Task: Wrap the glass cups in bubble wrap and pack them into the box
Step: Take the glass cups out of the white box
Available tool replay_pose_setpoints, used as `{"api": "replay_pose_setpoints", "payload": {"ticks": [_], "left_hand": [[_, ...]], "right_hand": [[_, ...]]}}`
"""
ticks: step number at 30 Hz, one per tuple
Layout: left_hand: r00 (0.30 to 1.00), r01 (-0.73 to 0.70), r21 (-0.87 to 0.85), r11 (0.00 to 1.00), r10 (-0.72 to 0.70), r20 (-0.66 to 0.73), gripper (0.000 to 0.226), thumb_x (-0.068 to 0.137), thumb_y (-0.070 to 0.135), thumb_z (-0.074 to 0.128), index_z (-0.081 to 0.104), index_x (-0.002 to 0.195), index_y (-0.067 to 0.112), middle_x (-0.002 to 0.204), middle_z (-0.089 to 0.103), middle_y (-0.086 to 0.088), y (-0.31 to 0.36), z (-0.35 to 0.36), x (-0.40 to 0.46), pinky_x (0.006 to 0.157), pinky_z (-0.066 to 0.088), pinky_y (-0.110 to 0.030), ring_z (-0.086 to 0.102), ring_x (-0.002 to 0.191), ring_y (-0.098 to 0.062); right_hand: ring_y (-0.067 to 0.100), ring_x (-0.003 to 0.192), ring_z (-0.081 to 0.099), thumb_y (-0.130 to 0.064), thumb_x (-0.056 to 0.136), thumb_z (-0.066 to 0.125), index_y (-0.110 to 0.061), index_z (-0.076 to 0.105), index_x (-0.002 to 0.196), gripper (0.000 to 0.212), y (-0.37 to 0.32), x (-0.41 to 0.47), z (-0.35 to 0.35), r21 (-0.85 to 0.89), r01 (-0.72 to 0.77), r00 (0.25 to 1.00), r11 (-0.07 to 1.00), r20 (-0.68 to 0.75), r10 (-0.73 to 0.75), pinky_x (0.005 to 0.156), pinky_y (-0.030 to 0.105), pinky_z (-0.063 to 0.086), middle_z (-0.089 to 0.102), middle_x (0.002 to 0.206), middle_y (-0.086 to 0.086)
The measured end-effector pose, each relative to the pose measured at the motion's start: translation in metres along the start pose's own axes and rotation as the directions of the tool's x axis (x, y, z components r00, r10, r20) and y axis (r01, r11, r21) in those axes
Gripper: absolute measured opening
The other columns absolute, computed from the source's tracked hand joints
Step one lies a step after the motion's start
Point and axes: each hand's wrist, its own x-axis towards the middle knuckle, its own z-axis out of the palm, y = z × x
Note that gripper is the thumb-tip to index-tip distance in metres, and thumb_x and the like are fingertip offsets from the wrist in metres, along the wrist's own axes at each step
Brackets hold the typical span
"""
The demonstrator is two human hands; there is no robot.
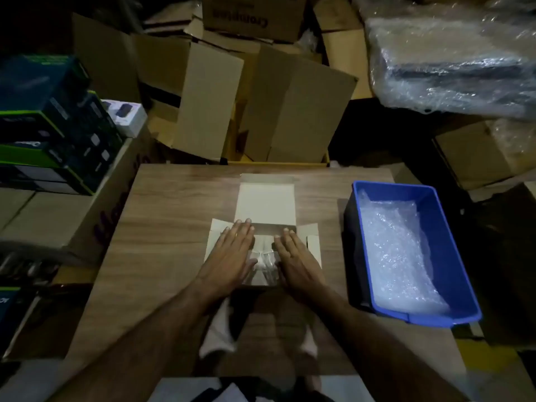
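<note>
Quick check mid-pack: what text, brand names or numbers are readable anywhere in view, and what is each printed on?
"Crompton", upside down: brown cardboard carton at the far top.
Purple lettering on the large cardboard box left of the wooden table: too dark to read.
Print on the stacked dark green-edged retail boxes: too blurred.

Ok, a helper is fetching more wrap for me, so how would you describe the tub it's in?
Start at the wooden table where both hands press on the small open cardboard box. To its right, at the table's edge, stands the blue rectangular plastic tub holding clear bubble wrap. It is the only blue plastic container among brown cartons.
</note>
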Motion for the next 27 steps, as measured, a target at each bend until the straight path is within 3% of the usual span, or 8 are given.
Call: {"api": "replay_pose_setpoints", "payload": {"ticks": [3, 8, 12, 16, 20, 24, 27], "left_hand": [[0.998, 0.012, 0.007, 1.0, -0.013, 0.068, 0.067, 0.093, 0.04, 0.061, 0.048, 0.145, 0.0, 0.157, 0.039, -0.021, -0.007, 0.013, 0.004, 0.12, 0.03, -0.053, 0.034, 0.147, -0.038], [0.991, 0.019, 0.036, 0.999, -0.023, 0.128, 0.046, 0.091, 0.04, 0.059, 0.063, 0.128, 0.013, 0.145, 0.049, -0.015, -0.01, 0.016, 0.017, 0.121, 0.025, -0.052, 0.042, 0.137, -0.032], [0.983, 0.079, -0.023, 0.997, -0.074, 0.166, 0.038, 0.087, 0.04, 0.067, 0.06, 0.12, 0.023, 0.128, 0.055, -0.005, -0.007, 0.019, 0.028, 0.122, 0.021, -0.05, 0.045, 0.13, -0.027], [0.977, 0.116, -0.095, 0.989, -0.096, 0.192, 0.037, 0.089, 0.038, 0.07, 0.057, 0.121, 0.024, 0.122, 0.059, -0.002, -0.004, 0.013, 0.027, 0.119, 0.027, -0.045, 0.049, 0.122, -0.025], [0.971, 0.122, -0.124, 0.985, -0.093, 0.22, 0.028, 0.095, 0.027, 0.061, 0.057, 0.121, 0.016, 0.128, 0.058, -0.007, 0.001, 0.001, 0.019, 0.106, 0.035, -0.037, 0.053, 0.12, -0.027], [0.963, 0.23, -0.315, 0.921, -0.17, 0.208, 0.038, 0.095, 0.022, 0.063, 0.051, 0.132, 0.019, 0.147, 0.044, -0.009, 0.005, -0.012, 0.005, 0.098, 0.049, -0.039, 0.051, 0.13, -0.027], [0.972, 0.235, -0.401, 0.886, -0.217, 0.089, 0.032, 0.095, 0.027, 0.065, 0.051, 0.122, 0.019, 0.143, 0.04, -0.005, 0.006, -0.03, -0.005, 0.082, 0.055, -0.037, 0.054, 0.119, -0.024]], "right_hand": [[0.04, 0.148, 0.028, -0.038, 0.095, 0.026, -0.002, 0.034, 0.153, 0.069, -0.003, 0.009, 0.01, -0.015, -0.051, 0.998, 0.999, 0.022, 0.051, 0.12, 0.051, 0.028, 0.033, 0.158, 0.026], [0.031, 0.134, 0.044, -0.037, 0.097, 0.048, -0.011, 0.05, 0.139, 0.049, -0.009, 0.02, 0.01, -0.071, -0.032, 0.999, 0.997, -0.018, 0.031, 0.116, 0.045, 0.033, 0.051, 0.141, 0.014], [0.028, 0.124, 0.055, -0.036, 0.092, 0.064, -0.011, 0.061, 0.124, 0.041, -0.005, 0.027, 0.012, -0.023, 0.032, 0.999, 0.999, -0.02, -0.032, 0.108, 0.044, 0.045, 0.062, 0.13, 0.012], [0.031, 0.126, 0.056, -0.032, 0.092, 0.067, -0.01, 0.06, 0.119, 0.035, -0.001, 0.03, 0.008, 0.062, 0.052, 0.999, 0.997, 0.002, -0.052, 0.109, 0.044, 0.043, 0.061, 0.134, 0.015], [0.031, 0.108, 0.062, -0.028, 0.096, 0.06, -0.009, 0.058, 0.11, 0.024, 0.007, 0.031, 0.001, 0.095, 0.117, 0.993, 0.989, 0.016, -0.119, 0.095, 0.041, 0.051, 0.063, 0.123, 0.017], [0.028, 0.083, 0.057, -0.025, 0.097, 0.059, -0.008, 0.053, 0.106, 0.02, 0.012, 0.027, -0.013, 0.137, 0.148, 0.989, 0.98, -0.011, -0.148, 0.068, 0.037, 0.049, 0.061, 0.108, 0.016], [0.026, 0.087, 0.054, -0.026, 0.096, 0.06, -0.01, 0.052, 0.105, 0.019, 0.011, 0.027, -0.031, 0.198, 0.175, 0.984, 0.964, -0.077, -0.163, 0.067, 0.036, 0.05, 0.055, 0.112, 0.013]]}}
